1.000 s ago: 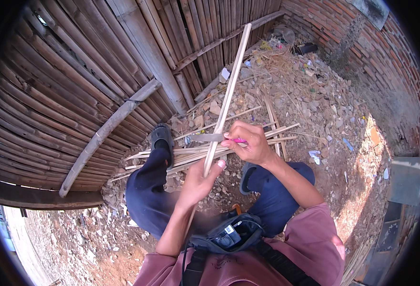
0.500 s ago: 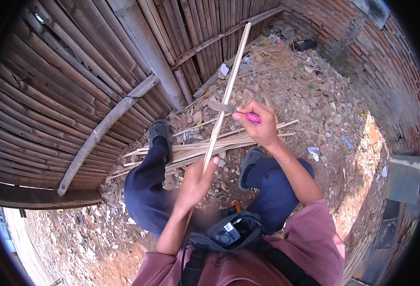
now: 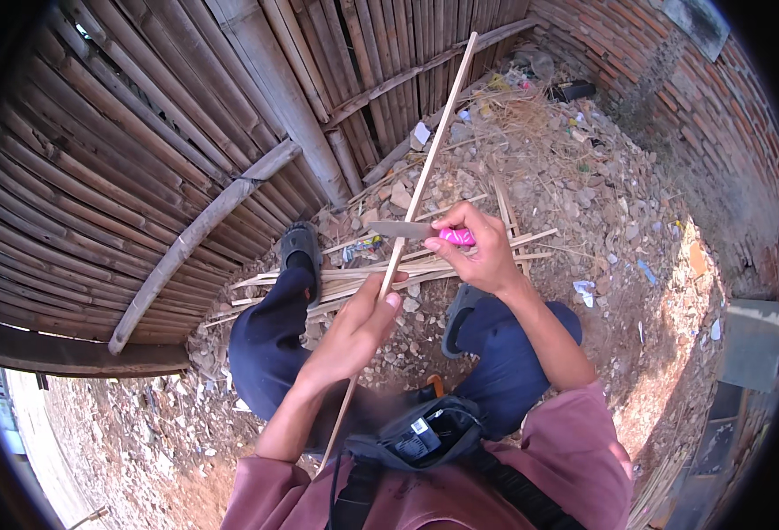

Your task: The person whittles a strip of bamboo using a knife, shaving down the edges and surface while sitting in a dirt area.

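A long, pale bamboo strip [image 3: 433,159] slants up and away from me, its lower end running back past my left wrist toward my waist. My left hand [image 3: 354,331] is closed round it below the middle, with the thumb along the near side. In my right hand [image 3: 480,250] is a knife [image 3: 404,230] with a pink patterned handle, gripped with the fingers wrapped round it. The blade points left and lies across the strip, a short way above my left fingers. More cut strips [image 3: 327,293] lie in a loose pile on the ground between my feet.
A bamboo-slat wall [image 3: 106,177] with a rounded pole stands on the left. A brick wall [image 3: 725,115] rises at the far right. Rubble [image 3: 566,203] with litter covers the ground. An open dark waist pouch [image 3: 425,433] hangs at my front.
The knife has moved down along the strip toward my left hand. My left hand has shifted slightly left, and the strip's lower end now shows below my wrist.
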The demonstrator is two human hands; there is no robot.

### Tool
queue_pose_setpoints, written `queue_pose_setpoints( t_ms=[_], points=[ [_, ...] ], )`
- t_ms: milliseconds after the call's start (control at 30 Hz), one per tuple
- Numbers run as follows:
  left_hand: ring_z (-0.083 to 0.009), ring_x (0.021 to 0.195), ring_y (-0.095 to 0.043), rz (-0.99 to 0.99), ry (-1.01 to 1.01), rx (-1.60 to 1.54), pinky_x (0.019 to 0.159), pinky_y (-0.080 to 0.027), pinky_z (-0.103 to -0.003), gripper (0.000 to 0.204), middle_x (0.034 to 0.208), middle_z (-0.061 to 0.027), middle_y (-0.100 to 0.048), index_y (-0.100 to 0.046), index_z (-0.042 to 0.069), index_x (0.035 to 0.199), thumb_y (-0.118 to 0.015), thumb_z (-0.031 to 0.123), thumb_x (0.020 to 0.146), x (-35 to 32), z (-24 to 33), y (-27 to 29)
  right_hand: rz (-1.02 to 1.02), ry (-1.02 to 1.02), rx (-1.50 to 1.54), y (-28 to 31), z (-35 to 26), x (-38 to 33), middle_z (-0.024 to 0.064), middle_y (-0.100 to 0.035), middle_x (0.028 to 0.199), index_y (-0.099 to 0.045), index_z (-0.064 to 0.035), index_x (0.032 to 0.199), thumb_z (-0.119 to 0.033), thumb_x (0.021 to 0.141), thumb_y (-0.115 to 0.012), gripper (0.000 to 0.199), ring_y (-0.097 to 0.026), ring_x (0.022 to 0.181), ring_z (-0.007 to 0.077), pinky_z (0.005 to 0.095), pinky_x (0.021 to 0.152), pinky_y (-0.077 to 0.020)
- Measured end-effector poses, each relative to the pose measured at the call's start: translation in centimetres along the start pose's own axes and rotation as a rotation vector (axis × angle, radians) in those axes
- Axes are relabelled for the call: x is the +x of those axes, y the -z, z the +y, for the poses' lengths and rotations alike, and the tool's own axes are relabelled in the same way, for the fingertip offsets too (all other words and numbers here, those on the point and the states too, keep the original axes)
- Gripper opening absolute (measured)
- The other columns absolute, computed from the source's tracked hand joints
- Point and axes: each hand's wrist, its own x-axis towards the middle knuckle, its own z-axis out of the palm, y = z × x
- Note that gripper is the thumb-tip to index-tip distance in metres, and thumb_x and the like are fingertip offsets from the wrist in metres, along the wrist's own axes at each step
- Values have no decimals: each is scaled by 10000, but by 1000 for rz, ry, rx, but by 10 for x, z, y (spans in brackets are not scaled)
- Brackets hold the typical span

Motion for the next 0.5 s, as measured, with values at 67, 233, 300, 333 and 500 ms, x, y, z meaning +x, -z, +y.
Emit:
queue_pose_setpoints(
  t_ms=[67, 233, 300, 333, 500],
  points=[
    [-66, 682, -419, -9, 29, -36, 596, -372, -250, 393, 857, 17, -454, -537, 34, 1299, -429, 386, 1162, 8, 3, 1, -2, 6, 2, 4, -3, -1, 100, -774, 922, -677, -44, 993, -237, 917, -838, 263, -774, 796, 243, 353, 679, -580],
    [-52, 560, -350, 21, 77, -336, 499, -284, -249, 517, 738, 42, -431, -560, 67, 1255, -339, 525, 1160, 30, -22, 3, -76, -24, -36, 7, -5, -2, 103, -768, 901, -679, -45, 964, -244, 932, -816, 243, -769, 791, 262, 363, 680, -578],
    [-51, 507, -327, 28, 83, -340, 460, -259, -250, 571, 682, 43, -422, -576, 71, 1208, -305, 570, 1149, 31, -20, -1, -103, -47, -22, 6, -3, -7, 99, -762, 885, -682, -49, 955, -243, 928, -815, 237, -763, 778, 269, 365, 672, -574],
    [-59, 492, -329, 22, 85, -294, 448, -266, -249, 624, 667, 36, -414, -575, 62, 1190, -277, 607, 1139, 30, -17, -3, -117, -58, -15, 5, -3, -8, 97, -760, 877, -683, -51, 950, -243, 927, -815, 234, -760, 772, 272, 366, 669, -572],
    [-75, 442, -407, 79, 6, -283, 419, -337, -241, 710, 613, -1, -488, -601, 28, 1134, -254, 648, 1122, 32, -32, -5, -154, -26, -66, 3, -11, -8, 88, -748, 858, -685, -52, 915, -242, 911, -824, 236, -751, 751, 273, 372, 650, -565]
  ],
)
